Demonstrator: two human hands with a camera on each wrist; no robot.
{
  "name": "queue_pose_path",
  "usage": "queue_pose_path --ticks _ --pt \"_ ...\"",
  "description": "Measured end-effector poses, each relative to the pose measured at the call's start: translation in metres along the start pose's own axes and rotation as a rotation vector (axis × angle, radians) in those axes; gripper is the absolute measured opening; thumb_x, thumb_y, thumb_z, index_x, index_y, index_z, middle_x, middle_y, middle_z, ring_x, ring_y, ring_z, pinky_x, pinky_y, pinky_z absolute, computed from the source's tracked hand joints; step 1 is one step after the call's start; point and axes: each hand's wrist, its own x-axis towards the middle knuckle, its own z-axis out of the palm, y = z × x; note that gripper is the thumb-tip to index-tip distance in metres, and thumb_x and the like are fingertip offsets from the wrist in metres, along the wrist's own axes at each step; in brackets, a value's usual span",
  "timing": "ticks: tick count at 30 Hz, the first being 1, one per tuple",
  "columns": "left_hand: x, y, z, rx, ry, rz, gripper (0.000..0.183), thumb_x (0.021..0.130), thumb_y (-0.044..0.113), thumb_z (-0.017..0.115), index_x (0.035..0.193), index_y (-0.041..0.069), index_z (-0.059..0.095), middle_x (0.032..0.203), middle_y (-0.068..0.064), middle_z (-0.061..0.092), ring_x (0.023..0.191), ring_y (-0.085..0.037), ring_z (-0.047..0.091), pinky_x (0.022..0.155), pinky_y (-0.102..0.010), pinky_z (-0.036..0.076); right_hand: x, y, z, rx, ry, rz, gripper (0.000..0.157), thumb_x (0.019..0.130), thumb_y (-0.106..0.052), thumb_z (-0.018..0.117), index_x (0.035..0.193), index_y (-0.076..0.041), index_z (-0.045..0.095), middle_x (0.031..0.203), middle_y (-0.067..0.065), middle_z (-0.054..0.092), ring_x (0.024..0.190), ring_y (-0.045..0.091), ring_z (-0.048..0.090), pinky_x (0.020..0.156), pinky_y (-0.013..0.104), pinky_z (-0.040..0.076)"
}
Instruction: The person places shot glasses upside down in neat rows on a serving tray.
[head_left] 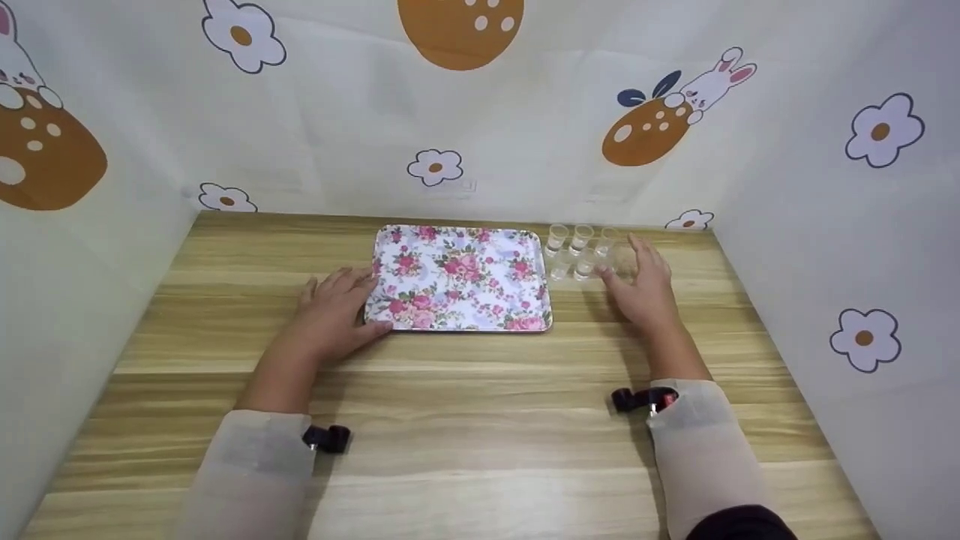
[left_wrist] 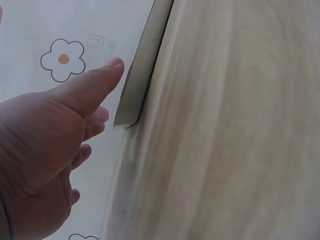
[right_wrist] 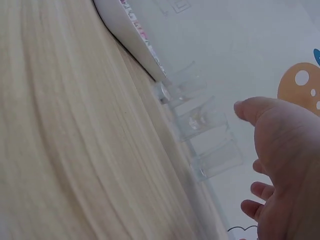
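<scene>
A rectangular tray [head_left: 465, 296] with pink roses on white lies flat near the back of the table. My left hand [head_left: 334, 315] is at its left end, thumb by the front corner and fingers along the left edge. In the left wrist view the thumb [left_wrist: 95, 82] extends straight beside the tray's pale side wall [left_wrist: 142, 70]. Several small clear glasses [head_left: 581, 240] stand in two rows just right of the tray. Beside the rightmost ones, my right hand [head_left: 645, 289] is spread, thumb toward the front row. The right wrist view shows it close to the nearest glass [right_wrist: 217, 160], with nothing in its grasp.
The wood-grain table [head_left: 480, 435] is bordered by pale hanging cloth [head_left: 337, 135] at the back and both sides, printed with flowers and rabbits. Both wrists carry small black cameras [head_left: 330, 439]. The back row of glasses stands close to the rear cloth.
</scene>
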Motion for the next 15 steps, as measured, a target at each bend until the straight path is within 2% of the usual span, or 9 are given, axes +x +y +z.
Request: queue_pose_path --ticks 4,7,11,15 --pt "-0.001 0.0 0.002 -0.001 -0.017 -0.013 0.089 0.101 0.057 0.067 0.169 0.011 0.032 0.179 -0.01 0.026 0.167 -0.044 0.014 0.131 -0.076 0.001 0.002 0.004 0.003 0.065 0.001 0.037 0.087 0.1 -0.041 0.074 0.169 -0.012 0.031 0.172 0.023 0.034 0.158 0.048 0.034 0.131 0.066 0.03" --pt "-0.003 0.0 0.003 -0.014 -0.031 -0.025 0.089 0.102 0.057 0.066 0.169 0.012 0.031 0.179 -0.009 0.026 0.167 -0.044 0.015 0.132 -0.076 0.003 0.005 0.009 0.006 0.103 -0.034 0.055 0.086 0.101 -0.038 0.074 0.169 -0.009 0.03 0.167 0.022 0.041 0.149 0.045 0.048 0.125 0.061 0.042" --pt "-0.003 0.0 0.003 -0.035 -0.046 -0.028 0.089 0.103 0.055 0.065 0.17 0.01 0.028 0.18 -0.01 0.022 0.166 -0.045 0.017 0.133 -0.073 0.008 0.009 0.015 0.009 0.162 -0.087 0.082 0.084 0.104 -0.034 0.07 0.17 -0.008 0.025 0.166 0.022 0.045 0.147 0.041 0.052 0.122 0.057 0.046" --pt "0.0 -0.001 0.003 -0.058 -0.057 -0.008 0.089 0.104 0.051 0.065 0.171 0.008 0.025 0.181 -0.011 0.019 0.165 -0.047 0.019 0.135 -0.067 0.016 0.014 0.022 0.012 0.207 -0.088 0.101 0.078 0.106 -0.027 0.067 0.169 -0.004 0.028 0.16 0.024 0.052 0.145 0.038 0.055 0.123 0.051 0.046"
